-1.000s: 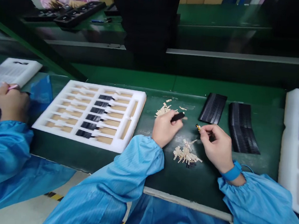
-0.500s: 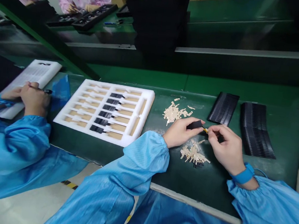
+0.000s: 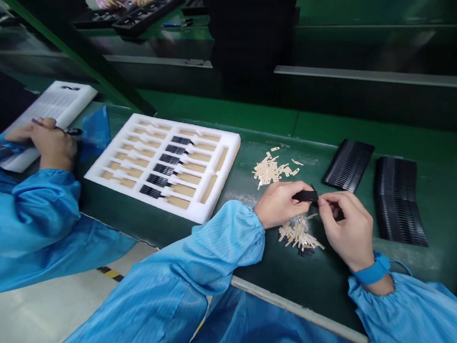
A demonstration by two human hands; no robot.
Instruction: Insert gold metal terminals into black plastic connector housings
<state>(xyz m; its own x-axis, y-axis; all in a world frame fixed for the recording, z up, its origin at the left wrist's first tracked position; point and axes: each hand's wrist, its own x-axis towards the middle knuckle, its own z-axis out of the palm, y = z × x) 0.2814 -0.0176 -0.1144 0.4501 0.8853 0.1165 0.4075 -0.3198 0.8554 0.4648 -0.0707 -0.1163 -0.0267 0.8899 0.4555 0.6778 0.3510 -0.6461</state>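
My left hand [image 3: 279,202] is closed around a small black rectangular piece [image 3: 306,195] held above the bench. Against the right end of that piece, the fingertips of my right hand [image 3: 348,225] are pinched together; whatever lies between them is hidden. Below the hands is a loose pile of pale flat strips [image 3: 297,235], with a few dark bits at its lower edge. Just beyond my left hand lies a second pile of pale strips [image 3: 269,170].
A white foam tray [image 3: 220,192] with several black comb-like parts stands left. Two black ribbed stacks, the nearer-left one [image 3: 349,164] and a longer one [image 3: 399,201], lie right. A co-worker's hands [image 3: 55,144] work at far left. A green post [image 3: 73,59] slants overhead.
The black piece now meets my right fingertips, and the yellow bit seen between my hands is out of sight. Another person's hand has appeared at the top. The view has shifted slightly.
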